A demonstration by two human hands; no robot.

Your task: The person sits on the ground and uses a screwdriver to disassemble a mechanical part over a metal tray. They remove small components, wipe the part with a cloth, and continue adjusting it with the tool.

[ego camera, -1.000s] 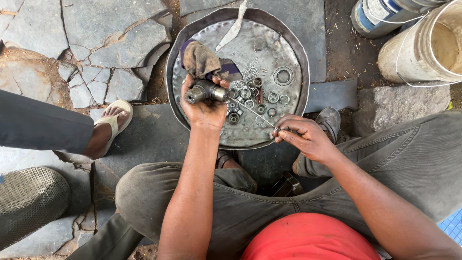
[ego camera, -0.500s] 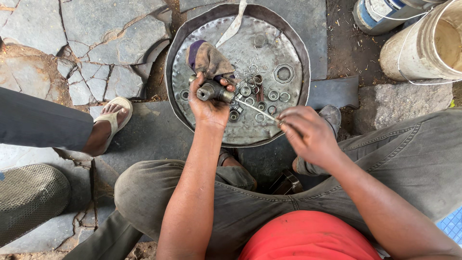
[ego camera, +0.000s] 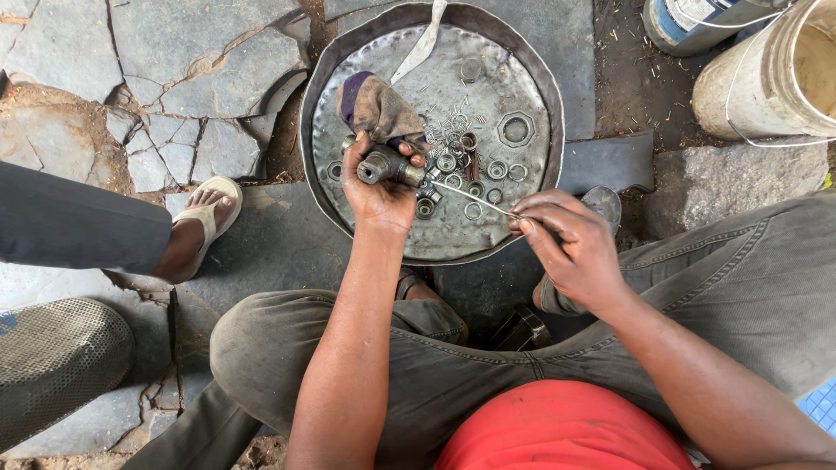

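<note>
Fitting [ego camera: 387, 165]: small metal cylinder, gripped in closed left hand [ego camera: 376, 187] with rag [ego camera: 376, 109], held above pan [ego camera: 322, 187]. Right hand [ego camera: 566, 244] pinches thin wire [ego camera: 470, 197]; far tip at fitting's end, just beside left fingertips. Rings [ego camera: 475, 170], nut [ego camera: 515, 129] loose in pan beyond fingers. Judgement: mid-work; loose parts not yet fitted.

A stubby, dark grey metal cylinder part [ego camera: 383, 165] sits clasped in the left hand [ego camera: 376, 187], tilted, one round end facing up (its hollow looks dark). A grimy brown-and-purple cloth rag [ego camera: 376, 106] bunches just above it, touching the fingers. A thin, straight metal rod [ego camera: 470, 198] runs from the cylinder's side to the right hand [ego camera: 566, 248], pinched at its fingertips.
</note>
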